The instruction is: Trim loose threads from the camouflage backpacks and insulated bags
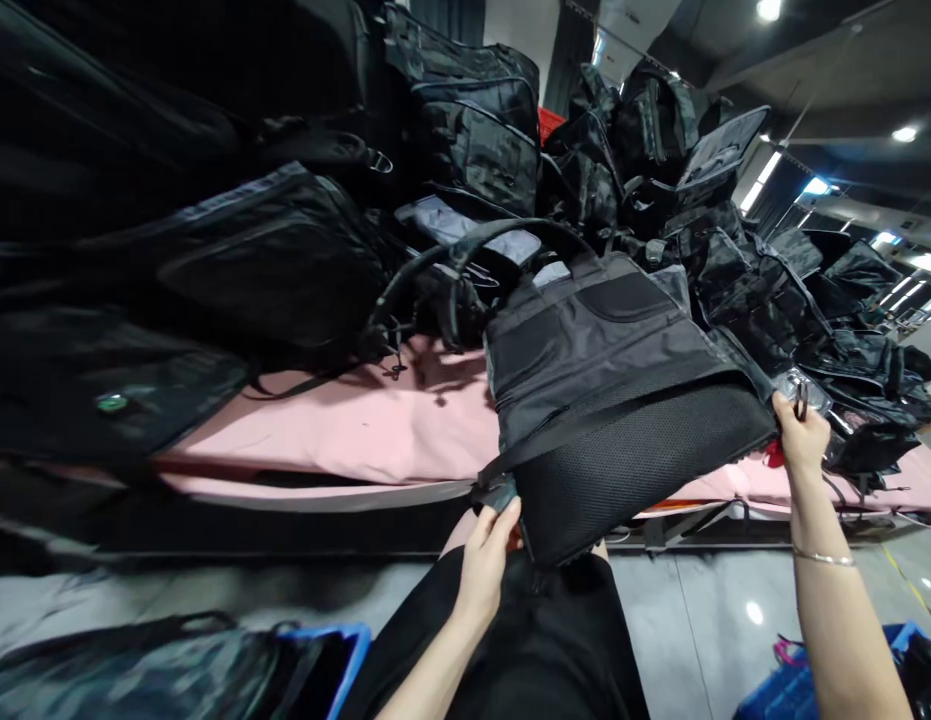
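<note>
A black backpack panel [622, 420] with mesh padding and shoulder straps is spread between my hands, above the edge of the pink-covered table. My left hand [491, 550] pinches its lower left corner, near a strap end. At its right corner, my right hand [802, 440] is closed on the edge, and a small dark tool or clip, too small to make out, sticks up from the fingers. One shoulder strap [525, 228] arches over the far side of the panel. Its underside is hidden from me.
Camouflage and black backpacks [480, 140] are heaped along the pink table [345, 430], with more bags [765, 290] at the right. A blue crate [352, 660] of bags stands on the floor at lower left, another blue crate [784, 690] at lower right.
</note>
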{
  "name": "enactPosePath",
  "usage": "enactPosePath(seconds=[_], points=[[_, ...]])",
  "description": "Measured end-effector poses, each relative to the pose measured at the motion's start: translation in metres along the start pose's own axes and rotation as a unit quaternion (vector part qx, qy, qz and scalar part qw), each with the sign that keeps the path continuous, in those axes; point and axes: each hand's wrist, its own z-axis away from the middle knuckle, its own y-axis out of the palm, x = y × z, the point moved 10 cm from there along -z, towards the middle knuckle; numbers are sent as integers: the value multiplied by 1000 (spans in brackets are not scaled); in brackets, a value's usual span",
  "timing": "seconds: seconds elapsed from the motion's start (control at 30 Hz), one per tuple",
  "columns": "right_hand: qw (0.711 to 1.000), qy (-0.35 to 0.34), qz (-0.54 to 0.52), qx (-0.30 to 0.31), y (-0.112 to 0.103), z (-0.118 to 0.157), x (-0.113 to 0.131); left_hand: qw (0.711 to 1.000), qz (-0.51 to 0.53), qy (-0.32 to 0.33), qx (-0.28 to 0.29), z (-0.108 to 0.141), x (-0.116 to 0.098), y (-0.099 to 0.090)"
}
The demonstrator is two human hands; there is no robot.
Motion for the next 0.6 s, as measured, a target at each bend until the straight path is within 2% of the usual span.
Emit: enactPosePath(seconds=[0.07, 0.1, 0.17, 0.23, 0.3, 0.37, 0.4, 0.47, 0.53, 0.6], points=[[993, 104, -32, 48, 17, 31, -56, 999, -17, 35, -20, -3, -8, -4], [979, 177, -68, 76, 27, 55, -85, 998, -25, 50, -34, -4, -11, -6], [960, 238, -95, 114, 43, 103, -122, 995, -28, 69, -67, -8, -15, -10], [947, 274, -127, 109, 48, 147, -147, 994, 1, 71, -80, -16, -20, -10], [937, 300, -158, 90, 49, 179, -165, 994, 73, 42, -64, -27, -26, -7], [928, 315, -185, 78, 47, 198, -176, 987, 156, 0, -42, -38, -34, -9], [924, 320, -196, 75, 47, 204, -180, 981, 190, -14, -42, -42, -41, -16], [916, 328, -222, 69, 46, 209, -189, 970, 229, -9, -74, -49, -59, -47], [905, 342, -244, 64, 46, 212, -198, 960, 242, 20, -138, -50, -78, -97], [896, 358, -258, 56, 45, 217, -206, 948, 245, 47, -200, -44, -94, -155]])
